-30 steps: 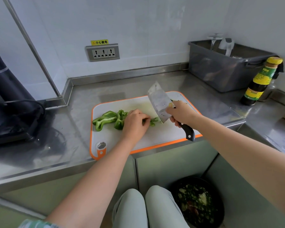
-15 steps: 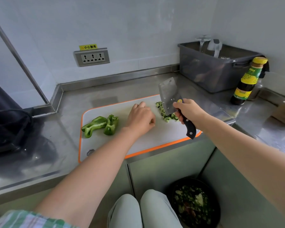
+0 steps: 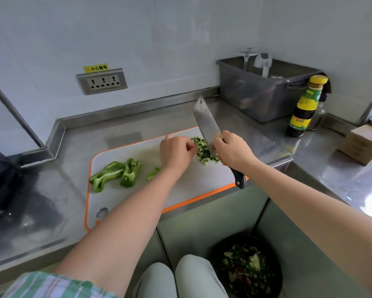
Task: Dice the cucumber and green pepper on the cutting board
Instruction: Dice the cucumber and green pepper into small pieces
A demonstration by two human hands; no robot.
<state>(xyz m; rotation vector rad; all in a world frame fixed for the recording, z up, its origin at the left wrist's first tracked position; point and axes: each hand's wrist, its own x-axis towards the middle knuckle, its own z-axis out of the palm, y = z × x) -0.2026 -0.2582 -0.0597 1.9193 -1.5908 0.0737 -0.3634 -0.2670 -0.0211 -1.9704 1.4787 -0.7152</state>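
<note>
Left hand (image 3: 176, 152) leaves the green pepper pieces (image 3: 116, 174), where it rested 1.0 s ago, and now sits further right on the cutting board (image 3: 202, 183), fingertips against the diced cucumber (image 3: 203, 151). Right hand (image 3: 232, 150) carries the cleaver (image 3: 206, 123) along; the blade now stands on the pile's right side. One pepper strip (image 3: 152, 173) now lies uncovered, alone.

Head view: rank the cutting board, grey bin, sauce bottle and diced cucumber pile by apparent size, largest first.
1. cutting board
2. grey bin
3. sauce bottle
4. diced cucumber pile, partly hidden
</note>
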